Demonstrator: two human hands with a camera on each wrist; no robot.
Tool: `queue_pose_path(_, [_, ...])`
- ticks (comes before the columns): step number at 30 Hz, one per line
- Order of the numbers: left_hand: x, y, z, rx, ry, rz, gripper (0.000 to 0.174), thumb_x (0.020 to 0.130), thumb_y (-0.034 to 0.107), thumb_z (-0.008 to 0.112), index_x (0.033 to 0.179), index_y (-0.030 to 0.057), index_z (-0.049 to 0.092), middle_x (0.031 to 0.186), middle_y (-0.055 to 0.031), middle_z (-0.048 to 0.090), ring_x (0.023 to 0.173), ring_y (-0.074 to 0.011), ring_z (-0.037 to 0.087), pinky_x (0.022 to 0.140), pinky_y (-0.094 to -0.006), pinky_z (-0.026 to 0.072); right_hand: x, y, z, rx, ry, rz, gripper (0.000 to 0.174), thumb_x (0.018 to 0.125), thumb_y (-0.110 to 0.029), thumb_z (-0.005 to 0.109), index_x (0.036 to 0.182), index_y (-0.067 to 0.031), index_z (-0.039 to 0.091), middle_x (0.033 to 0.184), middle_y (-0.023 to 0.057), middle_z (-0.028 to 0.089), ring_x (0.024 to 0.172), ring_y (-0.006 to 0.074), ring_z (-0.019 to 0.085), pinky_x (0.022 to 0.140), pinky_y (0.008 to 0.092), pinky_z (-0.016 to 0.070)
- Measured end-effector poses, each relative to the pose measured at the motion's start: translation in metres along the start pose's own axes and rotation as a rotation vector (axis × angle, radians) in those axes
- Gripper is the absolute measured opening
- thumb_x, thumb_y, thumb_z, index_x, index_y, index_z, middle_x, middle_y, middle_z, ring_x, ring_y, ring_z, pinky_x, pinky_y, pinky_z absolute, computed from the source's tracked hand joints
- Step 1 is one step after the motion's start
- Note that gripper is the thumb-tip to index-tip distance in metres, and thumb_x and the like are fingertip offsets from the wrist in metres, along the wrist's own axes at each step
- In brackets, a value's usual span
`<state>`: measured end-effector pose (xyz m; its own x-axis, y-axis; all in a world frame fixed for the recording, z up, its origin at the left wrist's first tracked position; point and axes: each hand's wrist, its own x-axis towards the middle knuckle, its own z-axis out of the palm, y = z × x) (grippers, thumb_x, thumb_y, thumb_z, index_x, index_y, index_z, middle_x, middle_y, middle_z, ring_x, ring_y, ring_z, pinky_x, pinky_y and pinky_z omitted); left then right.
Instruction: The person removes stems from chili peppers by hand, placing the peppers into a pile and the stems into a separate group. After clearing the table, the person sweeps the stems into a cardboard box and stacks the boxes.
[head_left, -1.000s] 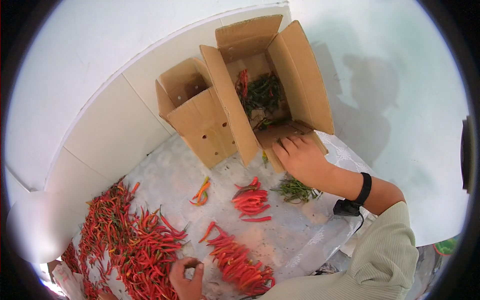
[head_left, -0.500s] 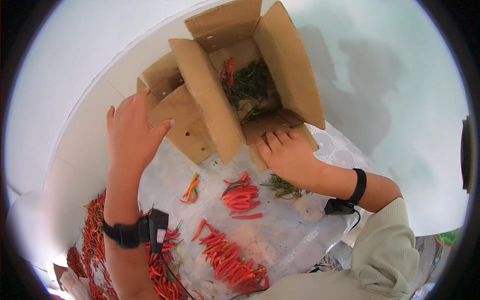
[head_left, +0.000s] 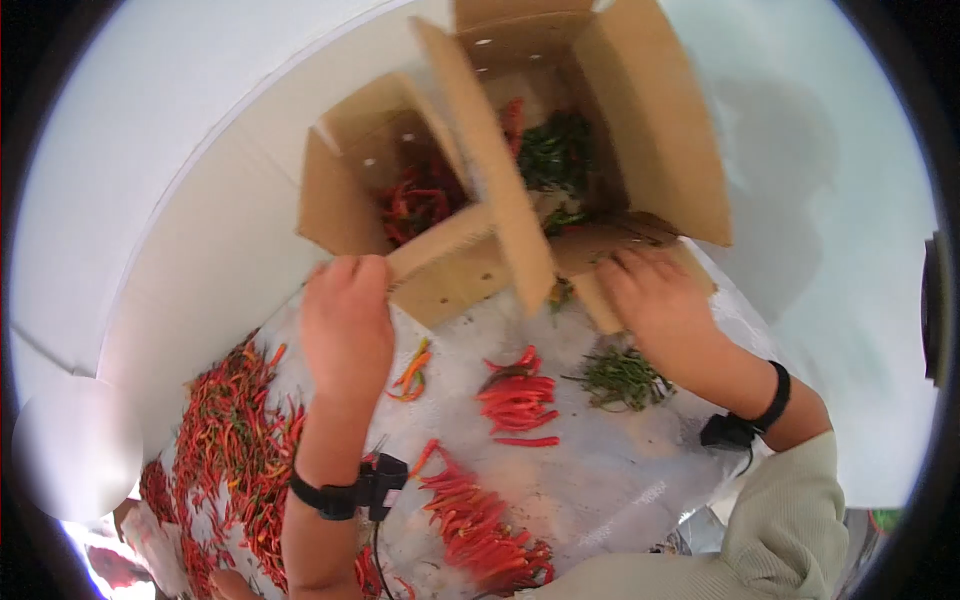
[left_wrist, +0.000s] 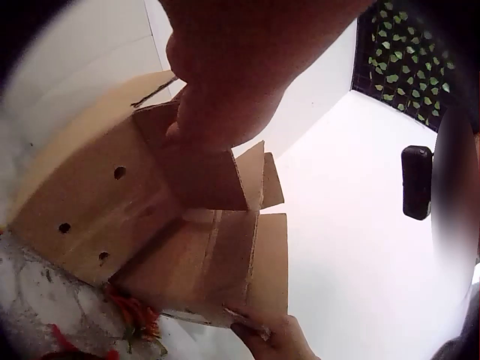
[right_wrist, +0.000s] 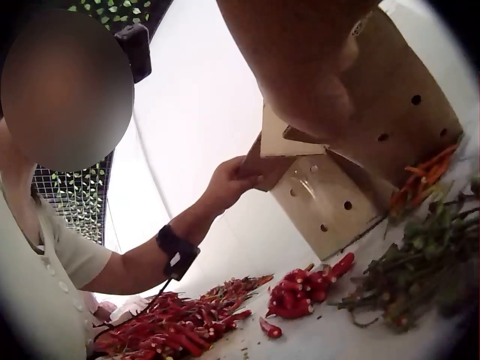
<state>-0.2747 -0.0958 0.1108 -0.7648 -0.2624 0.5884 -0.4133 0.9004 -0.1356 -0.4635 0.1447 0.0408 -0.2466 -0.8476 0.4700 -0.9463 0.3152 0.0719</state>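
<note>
In the head view the left hand (head_left: 348, 325) grips the front flap of the smaller cardboard box (head_left: 450, 285), which has red peppers (head_left: 415, 205) inside. The right hand (head_left: 655, 300) grips the front flap of the larger box (head_left: 660, 90), where green peppers (head_left: 558, 150) and a few red ones lie. Both boxes stand side by side with their flaps up or out. From the right wrist view, the left hand (right_wrist: 229, 184) pinches a flap edge. The left wrist view shows the right hand (left_wrist: 281, 341) at the larger box's flap.
A large heap of red peppers (head_left: 235, 430) covers the left of the table. Nearer the middle are a long row of red peppers (head_left: 475, 520), a smaller red pile (head_left: 518, 395), some orange ones (head_left: 412, 372) and a green bunch (head_left: 622, 378). A wall rises behind the boxes.
The left hand rose from beside the pepper heap to the smaller box and now holds its flap. That box's opening faces the head view more, showing its red peppers. The right hand still holds its flap.
</note>
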Motion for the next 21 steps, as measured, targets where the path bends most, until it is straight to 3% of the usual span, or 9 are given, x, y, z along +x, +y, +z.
queue_pose_path(8, [-0.048,0.023,-0.01,-0.121,0.074,0.01,0.02,0.072,0.002,0.063,0.092,0.0031,0.062,0.099,-0.0143,0.061,0.096,-0.0339,0.064,0.078,-0.0416,0.0545,0.009,0.014,-0.004,0.013,0.088,0.062,0.054,0.071,0.007,0.057,0.125,0.0017,0.054,0.124,0.0207,0.059,0.116,0.0379,0.056,0.1,0.0441,0.0457])
queue_pose_path(11, [-0.063,0.026,-0.01,-0.104,0.141,0.087,0.016,0.078,-0.002,0.063,0.094,0.0008,0.064,0.106,-0.0155,0.065,0.091,-0.0336,0.067,0.076,-0.0395,0.0569,0.01,0.012,-0.004,0.008,0.073,0.051,0.054,0.071,0.007,0.058,0.125,0.0019,0.054,0.123,0.0205,0.059,0.116,0.0386,0.056,0.1,0.0444,0.0457])
queue_pose_path(14, [-0.073,0.032,-0.011,-0.116,0.149,0.102,0.014,0.078,-0.001,0.065,0.092,-0.0006,0.064,0.108,-0.0185,0.064,0.094,-0.0352,0.066,0.079,-0.0404,0.0568,0.007,0.007,-0.005,-0.008,0.032,0.003,0.052,0.072,0.004,0.057,0.125,0.0029,0.054,0.122,0.0214,0.059,0.115,0.0385,0.056,0.101,0.0449,0.0453])
queue_pose_path(17, [-0.087,0.037,-0.011,-0.053,0.166,0.121,0.019,0.071,0.004,0.066,0.09,0.0052,0.062,0.104,-0.0131,0.061,0.104,-0.0302,0.064,0.081,-0.0398,0.056,0.004,0.007,0.002,-0.051,0.011,-0.062,0.049,0.076,-0.004,0.056,0.125,0.0047,0.053,0.123,0.0232,0.059,0.114,0.0388,0.056,0.101,0.0457,0.0444])
queue_pose_path(19, [-0.094,0.04,-0.015,-0.078,0.157,0.116,0.018,0.071,0.004,0.066,0.089,0.0052,0.062,0.104,-0.0139,0.061,0.104,-0.031,0.064,0.081,-0.0398,0.0564,0.003,0.005,0.005,-0.069,0.024,-0.076,0.047,0.078,-0.007,0.055,0.124,0.0047,0.053,0.122,0.0235,0.059,0.114,0.0393,0.056,0.101,0.046,0.0444])
queue_pose_path(21, [-0.101,0.044,-0.018,-0.073,0.135,0.122,0.018,0.072,0.004,0.065,0.089,0.0052,0.062,0.104,-0.0148,0.061,0.104,-0.0316,0.064,0.081,-0.0399,0.0567,0.002,0.003,0.005,-0.046,0.02,-0.066,0.051,0.073,-0.001,0.058,0.124,0.0031,0.055,0.122,0.0222,0.059,0.116,0.0389,0.056,0.102,0.0459,0.0444])
